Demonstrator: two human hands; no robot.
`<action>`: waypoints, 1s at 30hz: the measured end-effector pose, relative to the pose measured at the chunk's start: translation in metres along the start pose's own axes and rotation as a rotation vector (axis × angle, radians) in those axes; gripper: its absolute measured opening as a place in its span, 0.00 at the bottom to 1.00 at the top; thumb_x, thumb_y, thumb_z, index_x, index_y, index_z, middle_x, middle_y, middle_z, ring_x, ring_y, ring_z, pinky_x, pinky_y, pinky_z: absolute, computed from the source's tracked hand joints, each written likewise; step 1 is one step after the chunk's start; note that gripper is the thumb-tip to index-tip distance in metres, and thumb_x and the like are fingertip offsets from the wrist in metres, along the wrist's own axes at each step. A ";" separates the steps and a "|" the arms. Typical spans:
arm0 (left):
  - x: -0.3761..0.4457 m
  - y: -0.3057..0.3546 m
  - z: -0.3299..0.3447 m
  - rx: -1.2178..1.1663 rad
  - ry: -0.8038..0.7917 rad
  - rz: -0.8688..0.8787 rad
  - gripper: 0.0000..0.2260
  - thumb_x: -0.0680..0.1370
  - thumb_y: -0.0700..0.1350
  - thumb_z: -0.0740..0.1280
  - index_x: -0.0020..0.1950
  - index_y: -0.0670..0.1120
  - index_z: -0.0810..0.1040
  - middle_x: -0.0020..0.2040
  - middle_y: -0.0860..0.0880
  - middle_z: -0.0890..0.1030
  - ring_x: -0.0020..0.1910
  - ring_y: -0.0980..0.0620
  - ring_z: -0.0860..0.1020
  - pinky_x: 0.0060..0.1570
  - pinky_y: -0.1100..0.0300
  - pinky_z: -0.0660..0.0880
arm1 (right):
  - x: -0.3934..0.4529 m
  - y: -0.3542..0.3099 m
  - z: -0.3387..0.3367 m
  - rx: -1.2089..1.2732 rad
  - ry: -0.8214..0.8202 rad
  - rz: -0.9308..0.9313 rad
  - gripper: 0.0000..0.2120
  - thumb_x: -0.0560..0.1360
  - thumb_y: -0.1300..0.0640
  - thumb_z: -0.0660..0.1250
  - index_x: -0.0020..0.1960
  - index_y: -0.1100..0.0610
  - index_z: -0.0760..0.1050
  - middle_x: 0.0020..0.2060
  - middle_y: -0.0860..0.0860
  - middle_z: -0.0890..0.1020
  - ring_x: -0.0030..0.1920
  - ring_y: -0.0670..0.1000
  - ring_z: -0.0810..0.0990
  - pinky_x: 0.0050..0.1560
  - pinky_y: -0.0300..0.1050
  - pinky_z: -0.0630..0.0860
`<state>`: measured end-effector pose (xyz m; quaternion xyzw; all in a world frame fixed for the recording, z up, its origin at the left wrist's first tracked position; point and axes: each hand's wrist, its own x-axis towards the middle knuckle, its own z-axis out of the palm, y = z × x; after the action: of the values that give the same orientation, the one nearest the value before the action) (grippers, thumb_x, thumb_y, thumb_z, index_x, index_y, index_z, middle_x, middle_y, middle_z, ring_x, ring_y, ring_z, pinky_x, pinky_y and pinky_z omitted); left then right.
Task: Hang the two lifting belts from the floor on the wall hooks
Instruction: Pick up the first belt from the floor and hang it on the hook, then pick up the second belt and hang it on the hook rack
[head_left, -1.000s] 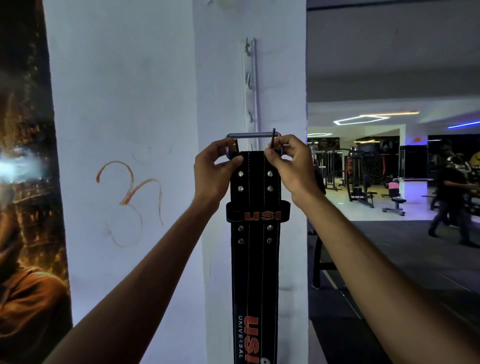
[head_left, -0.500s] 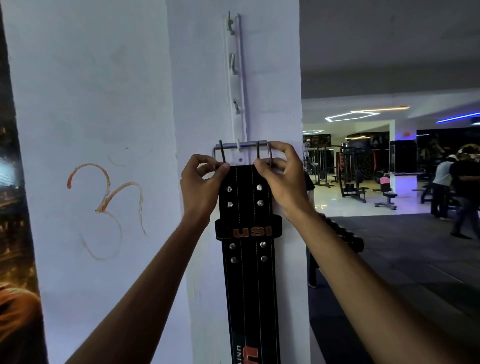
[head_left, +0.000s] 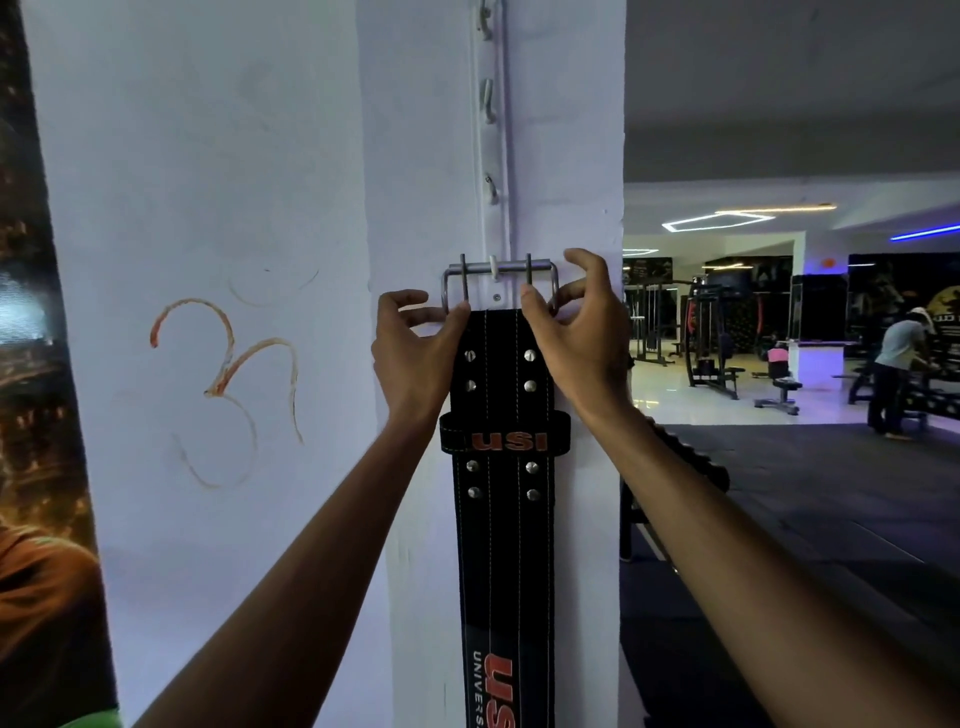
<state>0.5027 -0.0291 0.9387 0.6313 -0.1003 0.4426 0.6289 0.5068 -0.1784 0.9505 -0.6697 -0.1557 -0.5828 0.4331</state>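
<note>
A black lifting belt (head_left: 503, 519) is seen hanging flat against the white pillar (head_left: 415, 156), its strap running down out of the bottom of the view. The steel buckle (head_left: 500, 283) at its top end is hooked over the lowest white hook (head_left: 494, 270) of a vertical hook rail (head_left: 488, 104) that is fixed to the pillar; the hook tip is seen in front of the buckle's top bar, between the two prongs. Three more hooks are seen on the rail above it, all bare.

The top corner of the strap and the buckle's left side are pinched by the left hand (head_left: 415, 348), thumb pressed on the leather and forefinger curled behind the frame. On the other side the same grip is made by the right hand (head_left: 576, 332): thumb on the strap's upper right corner, one finger hooked by the buckle's right side, the remaining fingers spread loosely in the air. Both grips are thus closed on the belt.

An orange "USI" is printed on the belt's keeper loop (head_left: 505, 439). An orange scrawl (head_left: 228, 384) is drawn on the wall to the left. Gym machines (head_left: 711, 343) and a person (head_left: 896, 379) are seen far to the right
</note>
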 end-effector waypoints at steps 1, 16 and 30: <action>0.000 0.001 -0.003 0.014 -0.017 -0.007 0.19 0.71 0.56 0.76 0.57 0.52 0.74 0.46 0.56 0.84 0.46 0.57 0.84 0.57 0.46 0.80 | 0.002 -0.002 0.000 -0.046 -0.004 -0.017 0.24 0.73 0.46 0.70 0.66 0.52 0.69 0.39 0.48 0.80 0.38 0.49 0.80 0.40 0.44 0.77; -0.090 -0.045 -0.093 0.209 -0.143 -0.002 0.10 0.78 0.49 0.68 0.57 0.48 0.77 0.45 0.58 0.82 0.42 0.64 0.81 0.43 0.65 0.77 | -0.139 -0.017 -0.031 -0.257 -0.069 -0.205 0.16 0.73 0.63 0.65 0.61 0.61 0.75 0.54 0.57 0.78 0.54 0.57 0.77 0.53 0.53 0.75; -0.431 -0.150 -0.388 0.951 -0.647 -0.142 0.25 0.78 0.44 0.68 0.73 0.38 0.69 0.69 0.39 0.76 0.68 0.39 0.75 0.68 0.48 0.70 | -0.557 -0.066 -0.151 -0.332 -0.925 0.095 0.27 0.77 0.58 0.63 0.74 0.66 0.64 0.67 0.63 0.74 0.69 0.64 0.71 0.69 0.58 0.70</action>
<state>0.1840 0.1564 0.4668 0.9529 -0.0350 0.1801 0.2415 0.2104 -0.0908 0.4588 -0.9246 -0.2056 -0.2210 0.2322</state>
